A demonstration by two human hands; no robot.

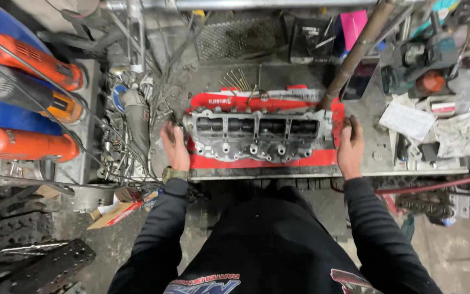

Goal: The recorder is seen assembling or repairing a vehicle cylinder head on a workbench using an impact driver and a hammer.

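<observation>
Both the left hand (174, 148) and right hand (350, 147) wrap fingers around the ends of the cylinder head (259, 136), which could, I judge, slip on the red sheet (262, 161) and pinch them.

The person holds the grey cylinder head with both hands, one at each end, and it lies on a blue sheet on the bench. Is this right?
Not quite. In the head view the sheet under the cylinder head is red, not blue. The rest holds: the left hand and right hand are at its two ends.
</observation>
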